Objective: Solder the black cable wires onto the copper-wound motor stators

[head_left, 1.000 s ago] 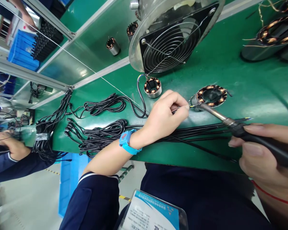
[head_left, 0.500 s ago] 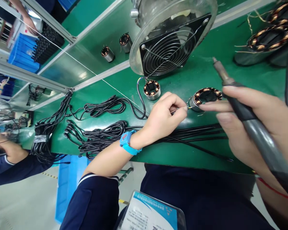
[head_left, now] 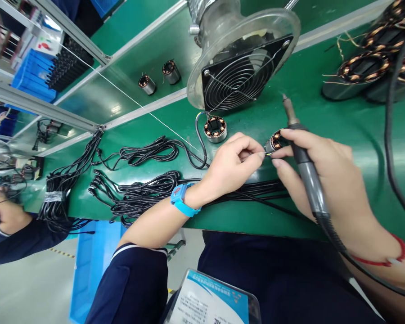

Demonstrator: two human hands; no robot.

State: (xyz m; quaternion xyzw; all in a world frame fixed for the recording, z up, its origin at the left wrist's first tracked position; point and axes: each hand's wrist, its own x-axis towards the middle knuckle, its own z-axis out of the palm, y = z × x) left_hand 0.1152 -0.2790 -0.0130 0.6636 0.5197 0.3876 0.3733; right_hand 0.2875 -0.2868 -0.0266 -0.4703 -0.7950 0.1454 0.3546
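Observation:
My left hand point(head_left: 230, 164), with a blue wrist strap point(head_left: 182, 200), pinches a thin wire end beside a copper-wound stator point(head_left: 276, 140) on the green bench point(head_left: 324, 135). My right hand point(head_left: 324, 177) grips a soldering iron point(head_left: 302, 153) with its tip pointing up and away, while its forefinger and thumb reach to the same wire end. The stator is mostly hidden behind my right fingers. Black cables point(head_left: 256, 191) run under both hands.
A second small stator point(head_left: 215, 128) sits by a fume-extraction fan point(head_left: 239, 76). Bundled black cables point(head_left: 138, 189) lie at left. Larger wound stators point(head_left: 374, 67) stand at top right, two small rotors point(head_left: 155, 78) beyond a rail. Another person's hand point(head_left: 5, 216) works at far left.
My right hand lifted the soldering iron off the stator, swung its tip upward, and moved in so its fingers meet the wire my left hand pinches. The left hand stayed put.

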